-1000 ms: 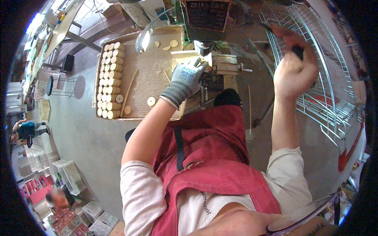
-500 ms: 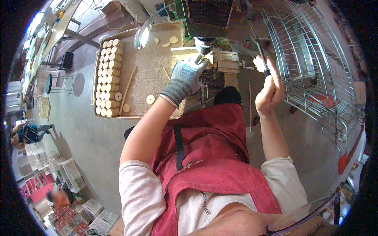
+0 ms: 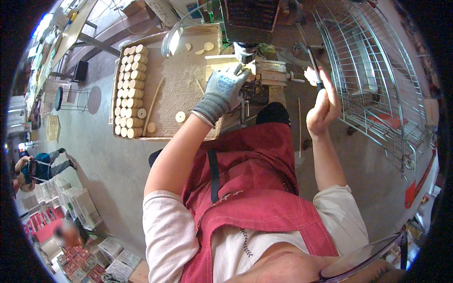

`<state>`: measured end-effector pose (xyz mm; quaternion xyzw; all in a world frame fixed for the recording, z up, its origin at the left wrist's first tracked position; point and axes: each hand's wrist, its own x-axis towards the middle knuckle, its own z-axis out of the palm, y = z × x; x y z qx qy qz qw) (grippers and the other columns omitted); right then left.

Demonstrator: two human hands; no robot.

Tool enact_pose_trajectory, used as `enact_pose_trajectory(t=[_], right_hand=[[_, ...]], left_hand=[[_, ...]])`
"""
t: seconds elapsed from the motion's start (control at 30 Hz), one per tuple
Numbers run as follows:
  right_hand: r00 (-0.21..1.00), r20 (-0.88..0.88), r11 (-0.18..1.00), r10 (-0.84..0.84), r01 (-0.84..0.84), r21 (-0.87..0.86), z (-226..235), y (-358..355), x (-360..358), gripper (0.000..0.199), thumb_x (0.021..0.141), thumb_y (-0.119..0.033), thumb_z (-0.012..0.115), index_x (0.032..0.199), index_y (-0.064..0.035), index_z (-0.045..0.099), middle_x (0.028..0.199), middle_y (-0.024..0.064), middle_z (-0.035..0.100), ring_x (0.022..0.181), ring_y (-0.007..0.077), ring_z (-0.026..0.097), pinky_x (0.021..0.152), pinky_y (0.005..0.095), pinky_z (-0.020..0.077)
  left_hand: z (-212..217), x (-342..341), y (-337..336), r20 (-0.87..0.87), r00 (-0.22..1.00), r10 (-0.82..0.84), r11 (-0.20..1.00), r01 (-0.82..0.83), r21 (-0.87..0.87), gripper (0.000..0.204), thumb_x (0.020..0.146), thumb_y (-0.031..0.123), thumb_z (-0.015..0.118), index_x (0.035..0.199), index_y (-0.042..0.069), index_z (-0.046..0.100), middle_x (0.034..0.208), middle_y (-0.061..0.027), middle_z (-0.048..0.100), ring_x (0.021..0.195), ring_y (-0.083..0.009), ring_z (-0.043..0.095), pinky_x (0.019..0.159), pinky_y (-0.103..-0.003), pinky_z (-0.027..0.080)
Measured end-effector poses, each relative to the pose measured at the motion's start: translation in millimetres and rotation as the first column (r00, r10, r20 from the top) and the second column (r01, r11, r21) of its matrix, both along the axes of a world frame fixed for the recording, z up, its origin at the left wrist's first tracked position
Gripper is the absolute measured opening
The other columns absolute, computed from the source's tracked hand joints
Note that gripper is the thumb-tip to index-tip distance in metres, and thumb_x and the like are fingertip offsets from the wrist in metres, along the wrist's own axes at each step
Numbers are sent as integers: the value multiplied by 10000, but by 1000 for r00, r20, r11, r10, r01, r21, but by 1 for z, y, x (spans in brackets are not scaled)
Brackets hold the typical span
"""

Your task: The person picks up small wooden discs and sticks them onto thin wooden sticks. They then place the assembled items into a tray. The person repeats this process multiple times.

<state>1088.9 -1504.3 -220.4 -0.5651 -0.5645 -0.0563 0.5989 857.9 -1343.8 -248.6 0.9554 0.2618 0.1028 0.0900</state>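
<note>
We wear, on our left hand [image 3: 225,87], a grey knit glove [image 3: 219,96] with pale-blue print across its back and a darker ribbed cuff [image 3: 210,109]; our right hand [image 3: 324,104] is bare. Below both hands, our off-white shirt has short sleeves [image 3: 166,212] and a dark, braid-like line [image 3: 246,243] down its front. Our deep-red apron [image 3: 255,165] bears pale stitching and, below the glove, a black strap [image 3: 213,177]. A black shoe [image 3: 273,114] shows between the hands, dark-framed glasses [image 3: 363,259] below the right.

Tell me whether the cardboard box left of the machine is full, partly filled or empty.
Partly filled: wooden discs line the left side of the cardboard box, while much of its bottom shows bare.
</note>
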Motion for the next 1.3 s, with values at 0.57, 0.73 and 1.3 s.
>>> enact_pose_trajectory(t=[0.57, 0.73, 1.3], right_hand=[[975, 71, 964, 212, -221, 149, 185, 96, 52, 232, 987, -269, 572, 907, -65, 648, 792, 60, 662, 721, 206, 657, 613, 335, 505], [748, 491, 869, -448, 234, 436, 184, 168, 127, 337, 1005, -281, 534, 825, -5, 602, 715, 81, 603, 681, 210, 601, 631, 378, 464], [987, -130, 933, 92, -40, 357, 185, 177, 90, 374, 987, -306, 573, 745, -23, 600, 711, 34, 567, 699, 141, 522, 685, 347, 427]], left_hand=[[-12, -6, 24, 200, 977, -74, 996, 81, -25, 440, 733, 44, 666, 1166, 111, 707, 1220, -152, 672, 1046, -388, 666, 895, -450, 565], [-10, -5, 28, 319, 947, -28, 998, 43, -42, 326, 758, 41, 656, 1071, 93, 733, 1153, -153, 692, 1023, -377, 672, 892, -433, 561], [-37, 21, 9, 227, 834, 502, 862, -461, -211, 322, 797, 384, 809, 964, 124, 719, 917, -138, 715, 876, -349, 692, 775, -437, 553]])
